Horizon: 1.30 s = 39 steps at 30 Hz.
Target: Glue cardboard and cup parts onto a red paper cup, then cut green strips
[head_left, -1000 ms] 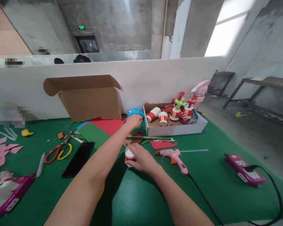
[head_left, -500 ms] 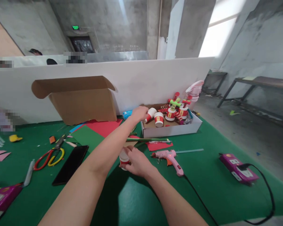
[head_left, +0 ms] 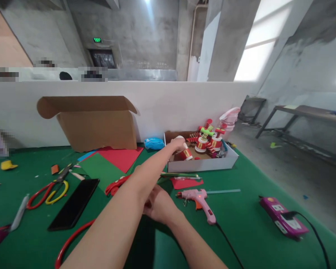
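1. Left hand has moved from over the blue packet to inside the left end of the white-walled box; the packet now shows in full.
2. Nearer paper cup, upright half a second ago, now leans at the hand, by the box's near wall. Judged from this, work in hand has turned to the cups at that end.
3. Left fingers are bent downward, close together, touching or nearly touching this cup; whether they grip it cannot be told.
4. Right hand stays low, toward the worktop's near edge. Its fingers are bent, tips partly behind the left forearm. The cup seen in it earlier is out of sight, so its hold cannot be told.
5. Box contents, right of the left hand: red-labelled cup with a spring and green top; red-topped cup beside it; red spring. Other small parts crowd the right end.
6. Brown cardboard box stands open at the worktop's far edge, left of the packet.
7. Pink glue gun lies right of the right hand, its glue stick pointing to the worktop's right edge.
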Tool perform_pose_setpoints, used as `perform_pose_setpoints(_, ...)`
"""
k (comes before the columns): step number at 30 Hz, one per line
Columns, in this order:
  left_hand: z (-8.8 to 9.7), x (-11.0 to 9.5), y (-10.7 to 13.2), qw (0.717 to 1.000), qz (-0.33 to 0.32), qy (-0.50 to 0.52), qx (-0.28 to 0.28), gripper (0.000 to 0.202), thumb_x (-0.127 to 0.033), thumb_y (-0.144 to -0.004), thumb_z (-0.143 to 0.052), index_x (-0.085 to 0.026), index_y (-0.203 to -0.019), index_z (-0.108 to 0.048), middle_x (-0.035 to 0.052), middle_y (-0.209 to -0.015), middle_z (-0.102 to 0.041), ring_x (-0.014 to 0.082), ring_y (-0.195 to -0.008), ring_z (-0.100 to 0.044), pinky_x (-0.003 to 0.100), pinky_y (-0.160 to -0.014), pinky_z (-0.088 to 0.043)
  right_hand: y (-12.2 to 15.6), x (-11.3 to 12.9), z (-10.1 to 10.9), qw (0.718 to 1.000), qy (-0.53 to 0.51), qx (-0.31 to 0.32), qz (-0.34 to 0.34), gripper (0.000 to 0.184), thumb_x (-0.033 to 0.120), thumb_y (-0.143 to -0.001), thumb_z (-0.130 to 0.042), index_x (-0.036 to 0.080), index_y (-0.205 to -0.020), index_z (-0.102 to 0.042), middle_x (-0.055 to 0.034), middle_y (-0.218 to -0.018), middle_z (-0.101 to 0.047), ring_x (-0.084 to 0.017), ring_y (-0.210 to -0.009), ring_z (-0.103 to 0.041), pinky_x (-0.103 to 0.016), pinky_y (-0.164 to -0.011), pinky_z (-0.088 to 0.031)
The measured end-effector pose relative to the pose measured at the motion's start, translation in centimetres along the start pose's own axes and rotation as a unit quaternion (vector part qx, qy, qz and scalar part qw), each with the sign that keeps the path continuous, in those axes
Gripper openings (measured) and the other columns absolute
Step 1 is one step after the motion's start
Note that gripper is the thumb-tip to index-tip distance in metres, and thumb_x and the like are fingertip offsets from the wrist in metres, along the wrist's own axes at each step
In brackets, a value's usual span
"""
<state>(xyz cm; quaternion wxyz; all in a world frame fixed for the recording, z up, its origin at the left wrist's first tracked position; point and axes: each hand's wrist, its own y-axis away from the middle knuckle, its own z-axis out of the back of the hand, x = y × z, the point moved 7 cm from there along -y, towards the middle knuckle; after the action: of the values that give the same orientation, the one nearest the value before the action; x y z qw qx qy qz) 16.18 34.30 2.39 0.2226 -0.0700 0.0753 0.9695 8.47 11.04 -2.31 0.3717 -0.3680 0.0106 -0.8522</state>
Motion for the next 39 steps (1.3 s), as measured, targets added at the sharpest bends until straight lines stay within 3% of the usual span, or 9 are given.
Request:
perform_pose_setpoints(6, 2.0, 2.5, 2.4, 1.000, 0.027, -0.006, 0.011, 0.036, -0.036, -0.093, -0.058, -0.017, -0.122, -0.058, 0.0092, -0.124, -0.059, 0.0234, -0.105, -0.061, 0.043, -0.088, -0.054, 0.1, 0.3, 1.1, 0.997, 0.006, 0.043, -0.064, 0.057, 0.033, -0.077, -0.074, 0.018, -0.128, -0.054, -0.0137, -0.122, -0.061, -0.030, -0.108, -0.060, -0.042, -0.094, -0.048)
perform_pose_setpoints(9, 1.6, 1.9, 3.4, 0.999, 0.033, -0.009, -0.011, 0.035, -0.036, -0.093, -0.058, -0.017, -0.122, -0.058, 0.0090, -0.124, -0.059, 0.0231, -0.106, -0.061, 0.043, -0.088, -0.054, 0.1, 0.2, 1.2, 0.998, -0.007, 0.038, -0.057, 0.055, 0.032, -0.077, -0.074, 0.019, -0.127, -0.054, -0.0126, -0.123, -0.061, -0.028, -0.109, -0.060, -0.040, -0.095, -0.048)
perform_pose_setpoints(13, 2.4, 0.4, 4.1, 0.996, 0.028, -0.025, -0.087, 0.036, -0.036, -0.093, -0.058, -0.017, -0.123, -0.057, 0.0101, -0.124, -0.059, 0.0226, -0.106, -0.061, 0.044, -0.089, -0.054, 0.2, 0.2, 1.2, 0.999, -0.026, 0.023, -0.030, 0.055, 0.031, -0.078, -0.073, 0.019, -0.129, -0.053, -0.0119, -0.128, -0.059, -0.027, -0.116, -0.057, -0.037, -0.096, -0.046)
perform_pose_setpoints(18, 3.7, -0.8, 6.0, 0.989, -0.040, -0.066, -0.124, 0.020, -0.024, -0.092, -0.050, -0.020, -0.102, -0.066, 0.0072, -0.106, -0.070, 0.0241, -0.105, -0.063, 0.033, -0.089, -0.045, 0.1, 0.1, 1.1, 0.998, 0.004, 0.039, -0.052, 0.057, 0.035, -0.078, -0.074, 0.019, -0.129, -0.054, -0.0118, -0.121, -0.062, -0.028, -0.109, -0.059, -0.037, -0.092, -0.048)
perform_pose_setpoints(22, 2.4, -0.7, 8.0, 0.984, -0.122, -0.106, -0.076, 0.010, -0.022, -0.083, -0.058, -0.021, -0.083, -0.067, 0.0019, -0.088, -0.071, 0.0213, -0.093, -0.063, 0.030, -0.083, -0.041, 0.2, 0.4, 1.0, 0.998, 0.016, 0.042, -0.046, 0.070, 0.035, -0.079, -0.073, 0.019, -0.141, -0.045, -0.0129, -0.121, -0.060, -0.028, -0.110, -0.058, -0.038, -0.093, -0.046)
perform_pose_setpoints(25, 1.6, 0.0, 9.0, 0.978, -0.154, -0.127, -0.062, 0.009, -0.020, -0.083, -0.058, -0.021, -0.080, -0.066, 0.0036, -0.090, -0.069, 0.0217, -0.094, -0.060, 0.031, -0.083, -0.039, 0.2, 0.4, 0.8, 0.998, 0.010, 0.043, -0.036, 0.072, 0.034, -0.080, -0.072, 0.018, -0.144, -0.042, -0.0142, -0.124, -0.059, -0.028, -0.115, -0.055, -0.038, -0.097, -0.045)
perform_pose_setpoints(35, 3.3, 0.5, 8.8, 0.972, -0.145, -0.156, -0.103, 0.018, -0.025, -0.089, -0.051, -0.020, -0.089, -0.069, 0.0086, -0.090, -0.063, 0.0242, -0.095, -0.057, 0.037, -0.084, -0.038, 0.3, 0.3, 0.7, 0.998, 0.010, 0.046, -0.040, 0.071, 0.035, -0.080, -0.071, 0.018, -0.143, -0.043, -0.0138, -0.122, -0.059, -0.027, -0.113, -0.055, -0.038, -0.096, -0.045)
perform_pose_setpoints(39, 2.7, 1.1, 8.5, 0.972, -0.129, -0.166, -0.104, 0.020, -0.025, -0.090, -0.051, -0.020, -0.090, -0.071, 0.0104, -0.093, -0.064, 0.0251, -0.098, -0.057, 0.037, -0.085, -0.038, 0.2, 0.4, 0.8, 0.998, 0.016, 0.051, -0.040, 0.071, 0.036, -0.081, -0.071, 0.018, -0.144, -0.042, -0.0132, -0.119, -0.059, -0.027, -0.111, -0.056, -0.038, -0.095, -0.045)
